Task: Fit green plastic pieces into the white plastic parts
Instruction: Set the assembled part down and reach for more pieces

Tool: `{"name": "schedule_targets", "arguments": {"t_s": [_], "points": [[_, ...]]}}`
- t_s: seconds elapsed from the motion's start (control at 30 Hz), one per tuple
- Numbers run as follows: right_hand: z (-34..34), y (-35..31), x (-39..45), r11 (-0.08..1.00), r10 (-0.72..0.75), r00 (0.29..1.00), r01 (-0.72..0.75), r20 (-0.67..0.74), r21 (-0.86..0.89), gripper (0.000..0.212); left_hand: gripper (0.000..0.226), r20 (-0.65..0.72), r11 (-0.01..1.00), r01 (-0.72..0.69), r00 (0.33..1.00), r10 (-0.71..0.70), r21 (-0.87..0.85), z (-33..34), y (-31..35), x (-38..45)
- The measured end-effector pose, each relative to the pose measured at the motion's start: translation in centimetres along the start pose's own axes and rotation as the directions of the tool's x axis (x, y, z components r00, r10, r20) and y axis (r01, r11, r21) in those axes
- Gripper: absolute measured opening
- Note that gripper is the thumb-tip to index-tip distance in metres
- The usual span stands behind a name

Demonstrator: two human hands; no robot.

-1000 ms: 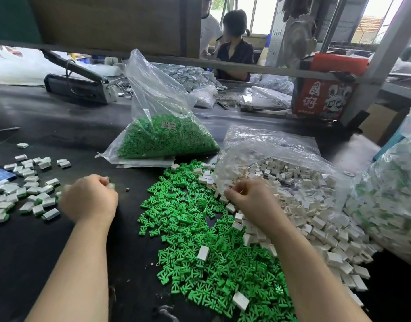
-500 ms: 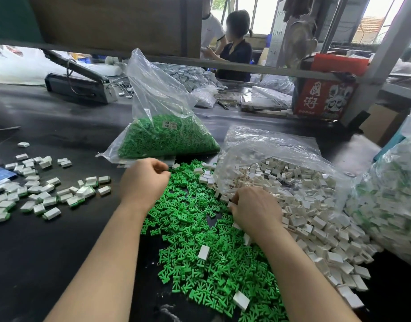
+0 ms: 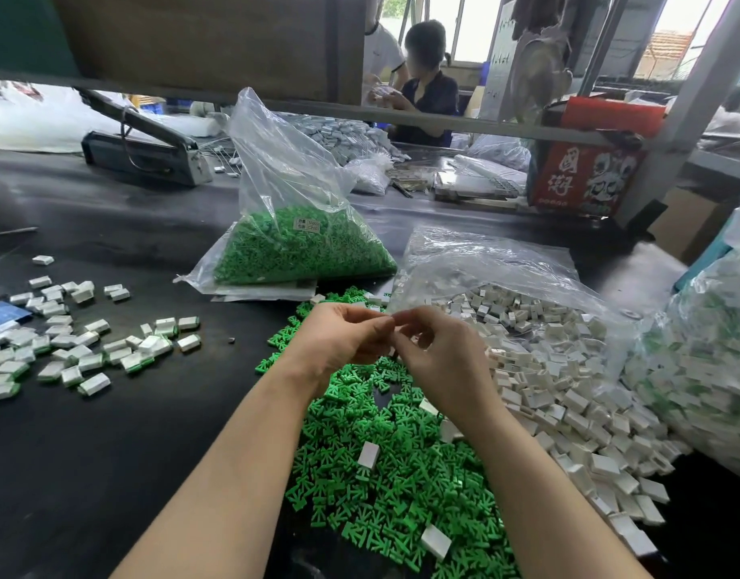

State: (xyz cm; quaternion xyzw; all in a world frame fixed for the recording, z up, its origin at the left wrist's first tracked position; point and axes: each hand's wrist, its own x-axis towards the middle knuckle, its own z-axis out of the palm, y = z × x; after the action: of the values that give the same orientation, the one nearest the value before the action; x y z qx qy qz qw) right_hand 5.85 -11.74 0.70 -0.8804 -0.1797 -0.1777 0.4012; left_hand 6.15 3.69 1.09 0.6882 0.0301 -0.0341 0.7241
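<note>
Loose green plastic pieces lie heaped on the black table in front of me. White plastic parts spill from an open clear bag to their right. My left hand and my right hand meet fingertip to fingertip above the far end of the green heap. Both have curled fingers that pinch small pieces between them. Only a sliver of white shows under the fingertips, and the fingers hide the rest. Several white parts lie scattered on the green heap.
Finished white parts with green inserts lie scattered at the left. A clear bag of green pieces stands behind the heap, a bulging bag of parts at the right edge. A sealing machine, a red box and a seated person are farther back.
My left hand came in from the scattered parts at the left, passed over the green heap, and rose. My right hand lifted off the white parts. Both now meet in the middle.
</note>
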Motion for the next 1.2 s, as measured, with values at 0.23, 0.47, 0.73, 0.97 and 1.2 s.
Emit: {"name": "schedule_targets", "arguments": {"t_s": [0.23,0.47,0.73,0.97,1.2], "points": [[0.7,0.0,-0.2,0.972,0.157,0.893,-0.065,0.422,-0.225,0.024,0.029,-0.026,0.979,0.036,0.999,-0.042,-0.199,-1.1,0.6,-0.4],[1.3,0.5,-0.5,0.947,0.127,0.912,0.006,0.390,-0.321,0.009,0.025,0.108,0.940,0.028,0.994,0.010,-0.339,-1.0,0.7,-0.5],[1.3,0.2,-0.6,0.963,0.050,0.863,0.091,0.503,-0.252,0.011,0.033,0.219,0.832,0.006,0.966,0.139,-0.555,-1.4,0.9,-0.5],[1.1,0.5,-0.5,0.983,0.098,0.895,-0.019,0.436,-0.182,0.002,0.031,0.198,0.852,-0.029,0.968,0.155,-0.522,-1.5,0.9,-0.4],[-0.4,0.2,-0.1,0.825,0.232,0.930,-0.343,0.285,0.450,0.008,0.024,0.078,0.859,-0.043,0.992,0.096,-0.511,-1.3,0.9,-0.3]]}}
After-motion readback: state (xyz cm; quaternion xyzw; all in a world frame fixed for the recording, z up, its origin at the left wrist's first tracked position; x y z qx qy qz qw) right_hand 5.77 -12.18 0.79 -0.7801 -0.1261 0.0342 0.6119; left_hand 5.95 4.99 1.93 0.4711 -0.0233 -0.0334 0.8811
